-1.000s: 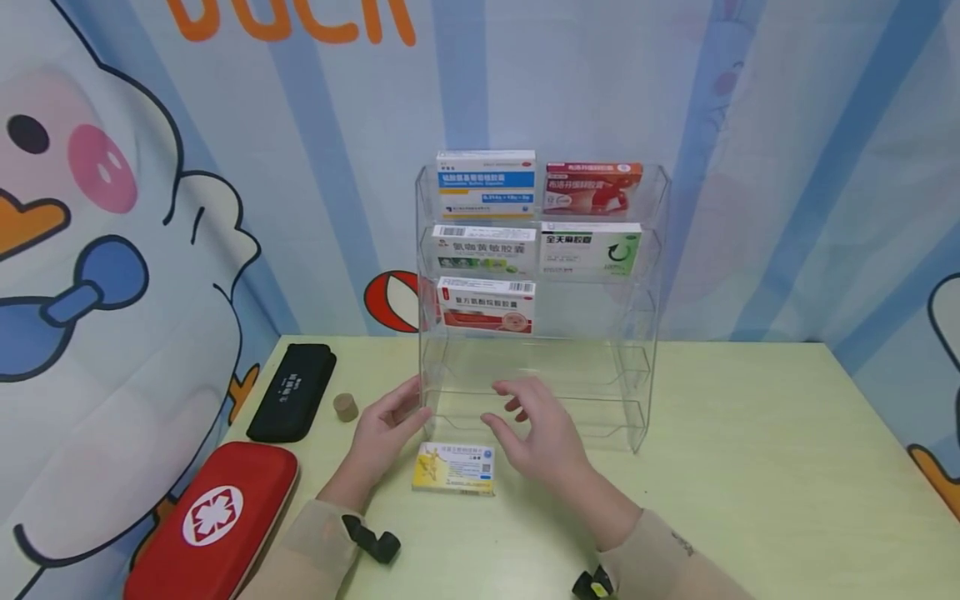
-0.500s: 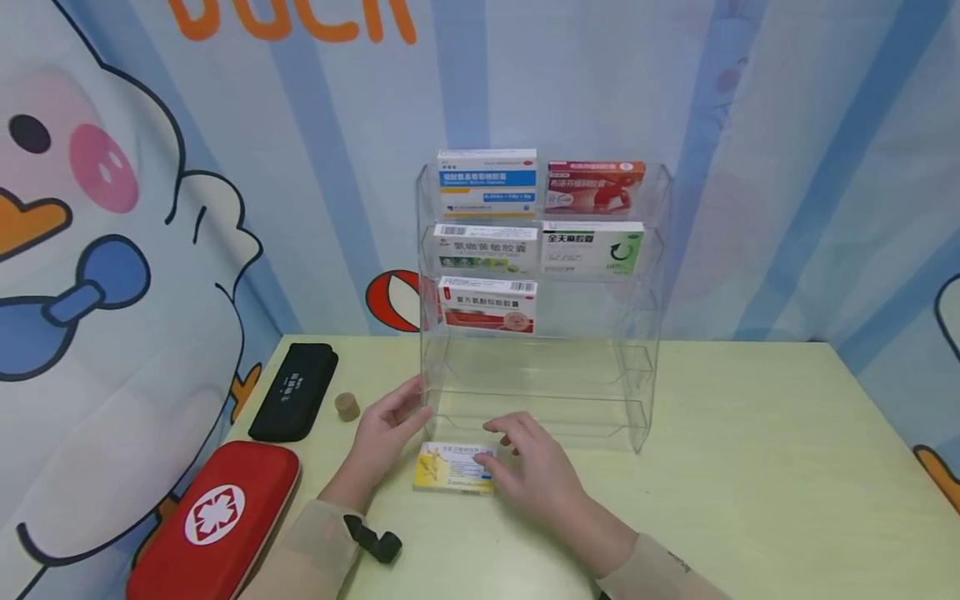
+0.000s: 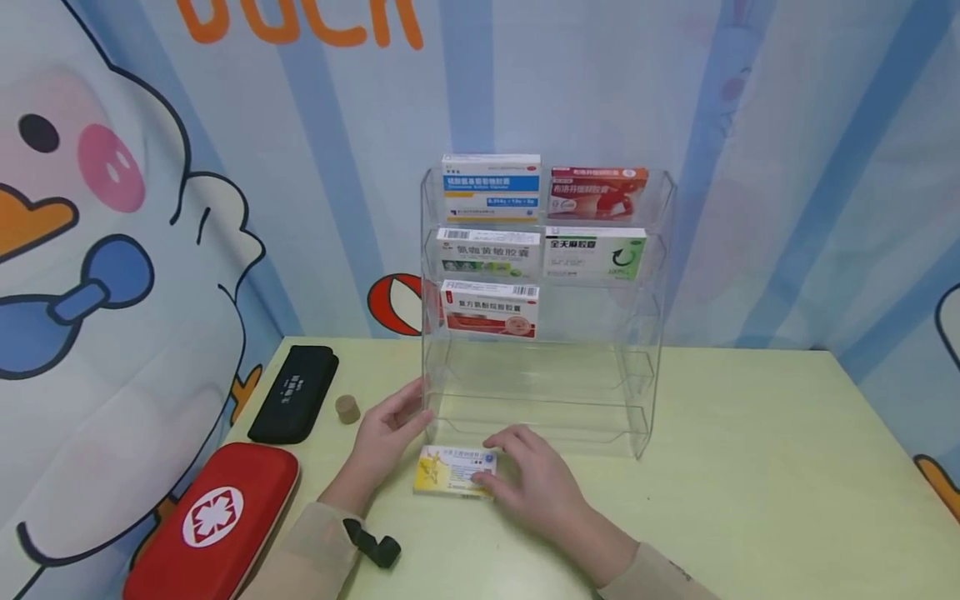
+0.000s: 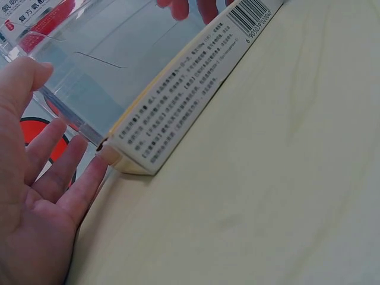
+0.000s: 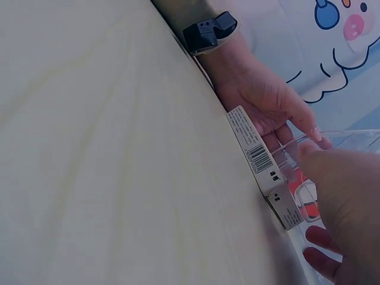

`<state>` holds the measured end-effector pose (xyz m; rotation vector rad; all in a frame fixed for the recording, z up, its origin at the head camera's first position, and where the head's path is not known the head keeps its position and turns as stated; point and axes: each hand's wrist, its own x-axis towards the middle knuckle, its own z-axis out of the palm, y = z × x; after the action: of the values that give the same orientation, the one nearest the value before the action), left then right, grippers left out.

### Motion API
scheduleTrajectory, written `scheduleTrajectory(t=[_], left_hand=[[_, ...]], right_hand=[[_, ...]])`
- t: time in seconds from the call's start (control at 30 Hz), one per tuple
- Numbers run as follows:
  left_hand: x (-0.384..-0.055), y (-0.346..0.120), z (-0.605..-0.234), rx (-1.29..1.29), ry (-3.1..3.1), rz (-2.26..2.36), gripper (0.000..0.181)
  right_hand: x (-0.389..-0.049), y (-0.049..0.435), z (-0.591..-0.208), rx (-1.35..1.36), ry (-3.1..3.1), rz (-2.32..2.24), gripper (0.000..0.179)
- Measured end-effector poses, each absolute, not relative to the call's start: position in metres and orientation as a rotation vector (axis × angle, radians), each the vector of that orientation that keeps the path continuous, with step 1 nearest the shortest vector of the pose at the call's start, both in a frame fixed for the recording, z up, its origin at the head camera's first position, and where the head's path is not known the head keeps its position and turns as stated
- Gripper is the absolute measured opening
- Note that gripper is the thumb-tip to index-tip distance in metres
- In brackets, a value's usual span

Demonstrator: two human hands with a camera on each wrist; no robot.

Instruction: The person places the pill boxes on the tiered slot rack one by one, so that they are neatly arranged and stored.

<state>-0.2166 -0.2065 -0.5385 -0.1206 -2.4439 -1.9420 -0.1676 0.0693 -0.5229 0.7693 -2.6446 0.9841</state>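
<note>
A clear tiered display rack (image 3: 540, 410) stands on the table, with medicine boxes in its upper tiers. My left hand (image 3: 387, 429) is at the rack's lower left side, fingers fairly straight and thumb toward the front edge. A flat yellow and white medicine box (image 3: 453, 472) lies on the table before the rack; its printed side, with a barcode, shows in the left wrist view (image 4: 184, 95). Over the box's right end is my right hand (image 3: 536, 479), thumb above its face and fingers near its far edge, loosely bent. Whether they touch the box is unclear.
A red first-aid case (image 3: 213, 521) and a black pouch (image 3: 292, 394) lie at the left, with a small brown cylinder (image 3: 347, 409) beside them. In the rack are a blue and white box (image 3: 491, 188), a red box (image 3: 598, 193) and several others. A patterned curtain hangs behind.
My right hand has moved down and toward me, from in front of the rack's lower tier to the right end of the yellow and white box. The left hand stays at the rack.
</note>
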Motion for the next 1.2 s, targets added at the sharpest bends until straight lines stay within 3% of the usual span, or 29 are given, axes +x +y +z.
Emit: scheduleTrajectory(t=[0.77, 1.2], left_hand=[[-0.2139, -0.2045, -0.5325, -0.106, -2.453, -1.934, 0.061], [-0.2155, -0.2057, -0.5354, -0.104, -2.457, -1.955, 0.062]], right_hand=[[-0.1651, 0.0695, -0.5228, 0.853, -2.763, 0.879, 0.041], [-0.1694, 0.0717, -0.5216, 0.879, -2.657, 1.15, 0.043]])
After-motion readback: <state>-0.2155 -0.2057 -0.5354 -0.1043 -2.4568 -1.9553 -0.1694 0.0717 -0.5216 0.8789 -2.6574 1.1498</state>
